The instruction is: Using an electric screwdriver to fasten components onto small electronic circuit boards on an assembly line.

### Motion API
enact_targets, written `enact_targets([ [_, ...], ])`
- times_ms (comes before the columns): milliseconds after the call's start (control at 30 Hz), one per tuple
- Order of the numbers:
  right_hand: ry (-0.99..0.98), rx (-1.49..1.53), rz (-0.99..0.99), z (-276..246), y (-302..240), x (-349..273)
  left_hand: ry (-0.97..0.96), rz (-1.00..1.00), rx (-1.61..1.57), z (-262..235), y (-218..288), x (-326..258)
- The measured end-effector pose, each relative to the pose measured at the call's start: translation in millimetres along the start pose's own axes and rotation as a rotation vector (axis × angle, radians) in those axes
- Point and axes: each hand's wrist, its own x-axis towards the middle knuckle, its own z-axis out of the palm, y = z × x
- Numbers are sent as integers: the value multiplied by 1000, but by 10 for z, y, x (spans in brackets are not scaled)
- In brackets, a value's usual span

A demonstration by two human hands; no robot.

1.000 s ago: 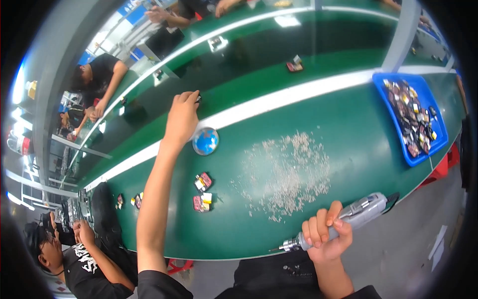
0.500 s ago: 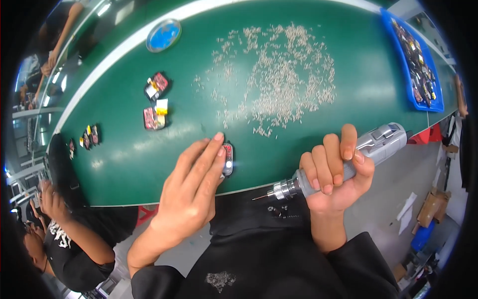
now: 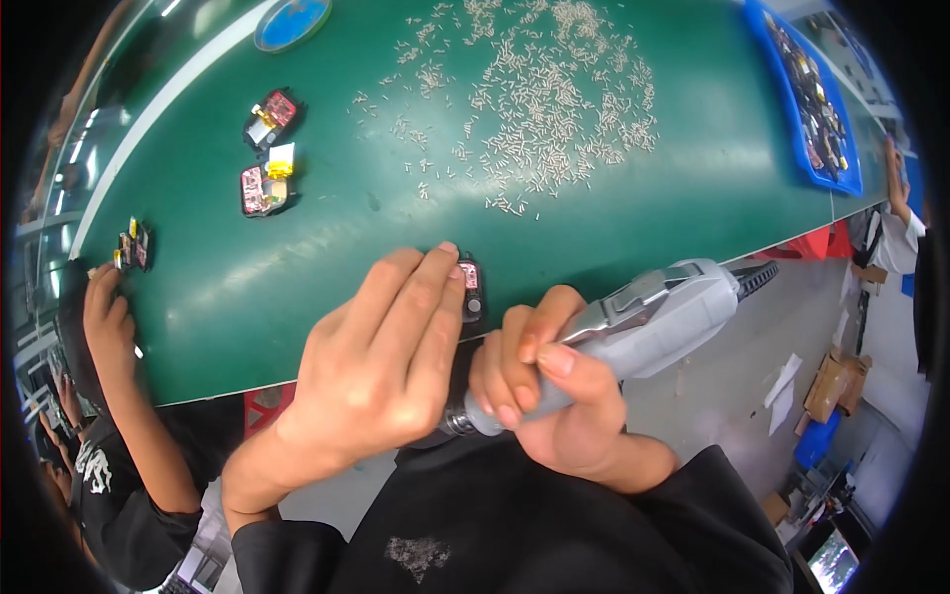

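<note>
At the table's near edge lies a small black electronic device [image 3: 473,294] with a red circuit board in its housing. My left hand [image 3: 381,361] grips it from the left, fingers pressed together and covering part of it. My right hand [image 3: 554,391] is wrapped round a grey electric screwdriver [image 3: 658,322], which slants down to the left. The screwdriver's front end is close beside my left hand, and its bit is hidden behind that hand. Beyond the device, many small silvery screws [image 3: 544,129] lie loosely spread over the green table [image 3: 693,139].
Two opened devices with boards and yellow-taped parts [image 3: 265,188] lie to the left. A round blue dish [image 3: 292,22] sits at the far left. On the right stands a blue tray [image 3: 853,173] full of similar parts. A co-worker's hand [image 3: 107,317] is near several devices [image 3: 134,245].
My right hand has brought the screwdriver left, toward my left hand, so its bit no longer shows. My left hand stays on the device. The view has shifted, and a co-worker's hand has risen to the table.
</note>
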Motion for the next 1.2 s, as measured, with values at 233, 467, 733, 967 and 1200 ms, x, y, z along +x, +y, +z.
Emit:
enact_targets([
  [233, 24, 75, -55, -45, 43, 17, 69, 6, 124, 84, 176, -56],
  [467, -253, -98, -81, -21, -537, 215, -23, -11, 70, 25, 179, -100],
  [733, -393, -261, -268, 101, -946, 585, -196, -81, 32, -62, 251, -138],
  [967, -358, -416, -244, 73, -930, 666, -66, -112, 7, 58, 249, -143],
  [1200, -458, -437, -217, 66, -881, 671, -12, -69, 18, 109, 218, -169],
])
